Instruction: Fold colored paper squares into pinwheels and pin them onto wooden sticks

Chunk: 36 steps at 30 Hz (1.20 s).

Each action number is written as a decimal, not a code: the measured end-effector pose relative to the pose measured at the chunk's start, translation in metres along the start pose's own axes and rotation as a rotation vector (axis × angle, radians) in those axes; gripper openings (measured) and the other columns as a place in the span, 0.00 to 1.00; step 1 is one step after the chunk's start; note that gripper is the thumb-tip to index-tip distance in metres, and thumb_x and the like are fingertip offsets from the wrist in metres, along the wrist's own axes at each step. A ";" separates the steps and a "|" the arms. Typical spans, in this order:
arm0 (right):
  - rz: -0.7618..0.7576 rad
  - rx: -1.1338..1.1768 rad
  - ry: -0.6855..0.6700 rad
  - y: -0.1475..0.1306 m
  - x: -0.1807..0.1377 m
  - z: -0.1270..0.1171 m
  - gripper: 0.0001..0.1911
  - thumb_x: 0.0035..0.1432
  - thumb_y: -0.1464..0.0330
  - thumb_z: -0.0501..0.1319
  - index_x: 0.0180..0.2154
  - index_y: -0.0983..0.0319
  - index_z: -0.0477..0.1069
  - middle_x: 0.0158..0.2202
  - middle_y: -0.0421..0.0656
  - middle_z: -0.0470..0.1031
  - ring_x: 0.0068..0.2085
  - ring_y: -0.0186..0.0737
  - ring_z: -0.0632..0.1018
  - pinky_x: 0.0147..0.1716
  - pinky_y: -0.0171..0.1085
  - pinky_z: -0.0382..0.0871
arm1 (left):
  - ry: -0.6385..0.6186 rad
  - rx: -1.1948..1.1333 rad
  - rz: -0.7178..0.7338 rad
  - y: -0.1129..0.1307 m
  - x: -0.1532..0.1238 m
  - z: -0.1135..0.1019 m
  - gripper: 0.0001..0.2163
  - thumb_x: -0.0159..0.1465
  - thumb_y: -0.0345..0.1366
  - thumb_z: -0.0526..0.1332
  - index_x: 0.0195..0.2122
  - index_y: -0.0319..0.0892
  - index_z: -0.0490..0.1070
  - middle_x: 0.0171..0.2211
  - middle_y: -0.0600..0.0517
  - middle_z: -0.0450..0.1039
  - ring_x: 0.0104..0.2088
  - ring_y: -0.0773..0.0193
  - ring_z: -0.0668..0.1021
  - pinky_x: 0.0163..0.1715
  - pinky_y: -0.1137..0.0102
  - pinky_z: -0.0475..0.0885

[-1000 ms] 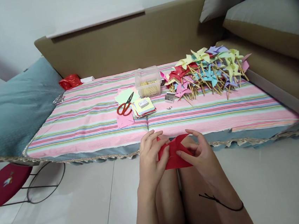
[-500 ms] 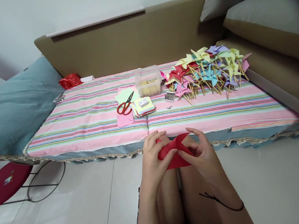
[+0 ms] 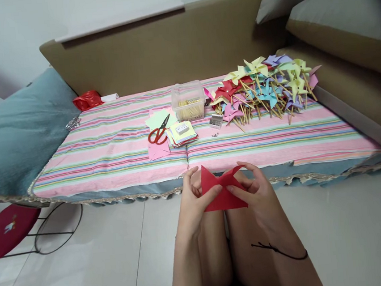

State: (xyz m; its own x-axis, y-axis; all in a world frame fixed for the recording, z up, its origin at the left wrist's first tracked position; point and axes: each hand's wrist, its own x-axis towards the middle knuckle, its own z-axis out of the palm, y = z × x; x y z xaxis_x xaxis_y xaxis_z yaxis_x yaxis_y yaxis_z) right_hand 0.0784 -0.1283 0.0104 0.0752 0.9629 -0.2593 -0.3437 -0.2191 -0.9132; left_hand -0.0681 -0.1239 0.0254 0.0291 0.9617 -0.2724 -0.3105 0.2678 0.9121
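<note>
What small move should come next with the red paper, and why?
Probably bend the upright left corner of the red paper toward its middle with the left hand, while the right hand steadies the sheet. That corner stands up, both thumbs lie near the middle, and pinwheels in the pile have corners drawn to their centres.

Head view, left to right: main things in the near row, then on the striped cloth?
Near: red stool → left hand → red paper → right hand.
Cloth: red plastic bag → scissors → clear box of sticks → pinwheel pile.
</note>
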 end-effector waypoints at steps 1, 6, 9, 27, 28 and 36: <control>0.008 -0.014 -0.016 0.001 0.000 0.000 0.36 0.44 0.62 0.73 0.52 0.52 0.59 0.33 0.40 0.81 0.33 0.46 0.81 0.36 0.44 0.74 | -0.011 0.033 -0.008 0.000 0.000 0.000 0.32 0.51 0.37 0.71 0.54 0.46 0.58 0.32 0.53 0.77 0.29 0.64 0.78 0.30 0.71 0.72; 0.017 -0.076 -0.070 0.004 -0.002 0.000 0.36 0.46 0.63 0.72 0.53 0.52 0.57 0.28 0.37 0.79 0.32 0.44 0.80 0.34 0.42 0.73 | 0.084 0.168 0.040 -0.005 0.004 -0.003 0.27 0.50 0.37 0.71 0.49 0.44 0.61 0.21 0.60 0.70 0.19 0.69 0.71 0.21 0.74 0.67; 0.039 -0.092 -0.070 0.004 -0.002 0.001 0.38 0.45 0.62 0.72 0.54 0.52 0.57 0.28 0.37 0.79 0.32 0.45 0.80 0.34 0.43 0.73 | 0.119 0.197 0.062 -0.007 0.006 -0.006 0.28 0.48 0.37 0.71 0.47 0.45 0.61 0.20 0.61 0.68 0.18 0.69 0.70 0.20 0.73 0.66; 0.012 -0.144 -0.017 0.007 0.000 0.002 0.37 0.44 0.61 0.73 0.54 0.52 0.59 0.31 0.40 0.80 0.34 0.44 0.80 0.36 0.43 0.74 | 0.064 0.050 -0.014 -0.002 0.002 -0.007 0.29 0.48 0.37 0.72 0.48 0.45 0.58 0.23 0.60 0.72 0.20 0.70 0.73 0.24 0.75 0.68; 0.012 -0.143 -0.014 0.007 0.000 0.002 0.38 0.44 0.61 0.73 0.54 0.52 0.59 0.31 0.40 0.80 0.33 0.45 0.80 0.35 0.43 0.74 | 0.061 0.048 -0.014 -0.002 0.002 -0.007 0.29 0.48 0.37 0.72 0.48 0.45 0.58 0.23 0.59 0.72 0.21 0.70 0.73 0.24 0.74 0.68; 0.037 -0.118 -0.030 0.005 0.001 0.003 0.39 0.43 0.62 0.73 0.54 0.53 0.58 0.31 0.41 0.81 0.33 0.43 0.80 0.36 0.42 0.74 | 0.100 0.084 -0.020 -0.002 0.004 -0.007 0.31 0.47 0.36 0.72 0.49 0.44 0.58 0.22 0.59 0.73 0.20 0.69 0.72 0.23 0.75 0.68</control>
State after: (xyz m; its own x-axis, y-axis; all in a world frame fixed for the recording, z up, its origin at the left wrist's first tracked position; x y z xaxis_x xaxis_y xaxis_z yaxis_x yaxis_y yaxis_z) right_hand 0.0738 -0.1282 0.0067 0.0359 0.9578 -0.2853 -0.2333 -0.2696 -0.9343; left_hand -0.0742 -0.1206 0.0203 -0.0618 0.9468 -0.3158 -0.2301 0.2943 0.9276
